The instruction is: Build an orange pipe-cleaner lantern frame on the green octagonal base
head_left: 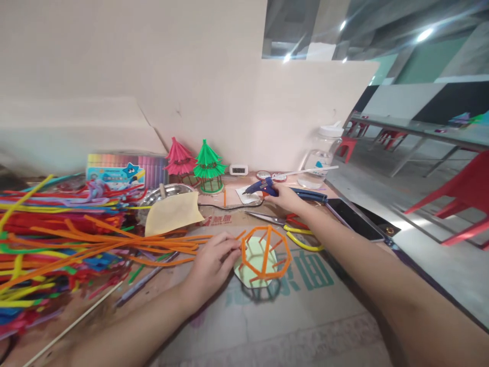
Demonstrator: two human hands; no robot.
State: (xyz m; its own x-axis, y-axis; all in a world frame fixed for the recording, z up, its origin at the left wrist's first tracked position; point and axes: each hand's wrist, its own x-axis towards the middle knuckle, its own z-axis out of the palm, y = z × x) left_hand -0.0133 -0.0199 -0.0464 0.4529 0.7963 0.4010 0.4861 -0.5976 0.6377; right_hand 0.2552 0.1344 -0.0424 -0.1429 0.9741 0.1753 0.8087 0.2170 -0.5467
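Note:
An orange pipe-cleaner frame (266, 276), eight-sided with short posts and a bar across its top, stands on a pale green base (256, 250). My left hand (217, 259) pinches the frame's left edge between thumb and fingers. Farther out, my right hand (284, 198) is wrapped round the handle of a blue glue gun (263, 187), whose nozzle points left over a small white sheet (246, 197). Below the gun lie scissors with yellow handles (303, 243), close to the right of the frame.
Loose coloured pipe cleaners (95, 239) cover the left side. A metal bowl (171, 190), a beige sheet (171, 213) and a marker set (126, 171) sit behind. Red (180, 158) and green (209, 165) small models, a clear jug (318, 155) and a phone (354, 219) stand or lie around.

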